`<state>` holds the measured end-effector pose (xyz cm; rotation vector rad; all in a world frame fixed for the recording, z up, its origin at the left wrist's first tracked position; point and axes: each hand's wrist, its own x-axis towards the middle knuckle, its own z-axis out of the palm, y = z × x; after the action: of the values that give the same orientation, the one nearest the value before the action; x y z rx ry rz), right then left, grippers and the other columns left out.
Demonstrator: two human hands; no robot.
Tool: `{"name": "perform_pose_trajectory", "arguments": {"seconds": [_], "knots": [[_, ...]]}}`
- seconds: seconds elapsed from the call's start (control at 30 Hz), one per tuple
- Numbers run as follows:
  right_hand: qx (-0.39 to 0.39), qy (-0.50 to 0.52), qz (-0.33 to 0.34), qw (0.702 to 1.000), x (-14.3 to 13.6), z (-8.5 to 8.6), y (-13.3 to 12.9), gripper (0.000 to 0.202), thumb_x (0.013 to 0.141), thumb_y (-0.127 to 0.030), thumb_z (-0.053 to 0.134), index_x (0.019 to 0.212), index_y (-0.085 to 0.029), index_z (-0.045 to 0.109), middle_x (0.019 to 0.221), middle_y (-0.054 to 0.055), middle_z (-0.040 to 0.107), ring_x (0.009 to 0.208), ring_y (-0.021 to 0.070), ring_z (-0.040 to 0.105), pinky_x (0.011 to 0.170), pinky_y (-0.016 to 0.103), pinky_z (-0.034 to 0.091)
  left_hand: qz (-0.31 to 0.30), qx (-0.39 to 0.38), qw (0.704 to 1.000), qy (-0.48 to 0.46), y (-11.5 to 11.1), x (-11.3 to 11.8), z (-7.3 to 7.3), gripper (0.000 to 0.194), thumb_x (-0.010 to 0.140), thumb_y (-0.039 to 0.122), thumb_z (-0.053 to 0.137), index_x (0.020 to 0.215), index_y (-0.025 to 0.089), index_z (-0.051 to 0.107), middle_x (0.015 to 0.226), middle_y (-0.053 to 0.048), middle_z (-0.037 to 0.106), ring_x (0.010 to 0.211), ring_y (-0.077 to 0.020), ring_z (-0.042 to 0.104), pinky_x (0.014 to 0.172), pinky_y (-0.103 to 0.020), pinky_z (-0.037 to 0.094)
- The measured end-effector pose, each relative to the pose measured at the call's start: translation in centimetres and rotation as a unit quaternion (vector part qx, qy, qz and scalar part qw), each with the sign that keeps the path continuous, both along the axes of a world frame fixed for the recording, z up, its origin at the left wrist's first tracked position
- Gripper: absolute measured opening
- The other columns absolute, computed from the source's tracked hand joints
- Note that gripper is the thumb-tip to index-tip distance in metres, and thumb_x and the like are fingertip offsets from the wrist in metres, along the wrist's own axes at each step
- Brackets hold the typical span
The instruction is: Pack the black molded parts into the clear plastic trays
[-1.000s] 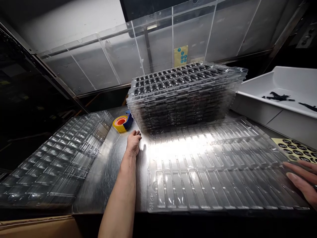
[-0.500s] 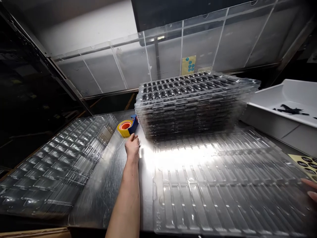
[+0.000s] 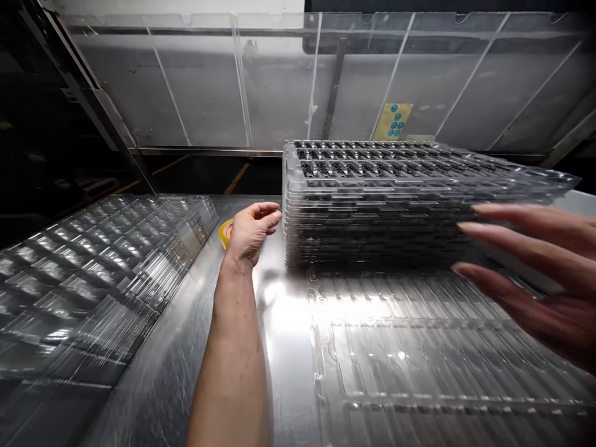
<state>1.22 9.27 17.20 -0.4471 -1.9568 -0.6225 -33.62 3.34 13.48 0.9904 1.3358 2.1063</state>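
Note:
My left hand (image 3: 255, 231) is just left of a tall stack of clear trays (image 3: 372, 211) with black parts in the top one; its fingers point at the stack's left side, and the thumb and fingers are apart with nothing seen between them. Behind that hand, the yellow tape roll (image 3: 225, 232) is partly hidden. At the right, my right hand (image 3: 535, 267) is spread open in front of the stack's right part, holding nothing. Below it a clear ribbed tray (image 3: 400, 360) lies flat on the metal table (image 3: 186, 347).
Another stack of clear plastic trays (image 3: 102, 267) stands at the left. A clear panel (image 3: 279, 87) runs along the back, with a yellow sticker sheet (image 3: 393, 122) on it. Part of a white bin (image 3: 580, 202) shows at the right.
My left hand has moved up from beside the tape roll towards the stack. My right hand has come in from the right edge and is spread. The view has shifted.

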Motion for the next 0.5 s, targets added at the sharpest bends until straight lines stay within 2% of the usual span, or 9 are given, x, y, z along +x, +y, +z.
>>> {"name": "perform_pose_trajectory", "arguments": {"seconds": [0.03, 0.1, 0.2, 0.33, 0.5], "knots": [[0.005, -0.036, 0.033, 0.999, -1.9, 1.0, -0.2, 0.044, 0.087, -0.054, 0.058, 0.131, -0.049, 0.054, 0.128, 0.001, 0.063, 0.114, 0.0267, 0.061, 0.103, 0.039, 0.046, -0.011, -0.003, 1.0, 0.004, -0.1, 0.0, 0.0, 0.029, 0.059, 0.022, 0.079, 0.086, 0.015, 0.072, 0.079, -0.003, 0.068, 0.072, -0.012, 0.06, 0.063, -0.024, 0.043], [0.048, -0.088, 0.058, 0.993, -5.8, 2.3, -0.4, 0.051, 0.087, -0.047, 0.064, 0.136, -0.034, 0.054, 0.134, 0.01, 0.057, 0.123, 0.0301, 0.054, 0.108, 0.047, 0.041, -0.023, -0.014, 1.0, 0.003, -0.2, -0.1, -0.2, 0.028, 0.058, 0.017, 0.078, 0.085, 0.015, 0.071, 0.08, -0.002, 0.067, 0.07, -0.0111, 0.058, 0.063, -0.024, 0.042], [0.125, -0.118, 0.039, 0.984, -11.2, 2.5, 0.2, 0.062, 0.084, -0.048, 0.069, 0.136, -0.02, 0.051, 0.142, 0.017, 0.048, 0.133, 0.0364, 0.04, 0.108, 0.056, 0.037, -0.038, -0.038, 0.999, -0.002, -0.3, -0.3, -0.8, 0.028, 0.058, 0.012, 0.076, 0.085, 0.015, 0.071, 0.079, -0.002, 0.065, 0.069, -0.0107, 0.056, 0.063, -0.025, 0.04], [0.134, -0.142, 0.007, 0.981, -16.3, 0.8, 1.6, 0.077, 0.078, -0.05, 0.074, 0.142, -0.021, 0.042, 0.152, 0.014, 0.034, 0.14, 0.0389, 0.026, 0.111, 0.058, 0.027, -0.064, -0.056, 0.996, -0.001, 0.0, -0.5, -1.5, 0.029, 0.06, 0.014, 0.076, 0.089, 0.016, 0.071, 0.086, -0.004, 0.065, 0.081, -0.0147, 0.059, 0.068, -0.028, 0.042], [0.127, -0.161, 0.001, 0.979, -18.3, -0.3, 2.0, 0.065, 0.085, -0.037, 0.067, 0.143, -0.027, 0.04, 0.155, 0.009, 0.031, 0.143, 0.0358, 0.019, 0.113, 0.059, 0.021, -0.074, -0.059, 0.995, 0.002, 0.3, -0.5, -1.6, 0.032, 0.062, 0.018, 0.075, 0.093, 0.018, 0.07, 0.089, -0.004, 0.064, 0.084, -0.0169, 0.059, 0.07, -0.031, 0.041]]}}
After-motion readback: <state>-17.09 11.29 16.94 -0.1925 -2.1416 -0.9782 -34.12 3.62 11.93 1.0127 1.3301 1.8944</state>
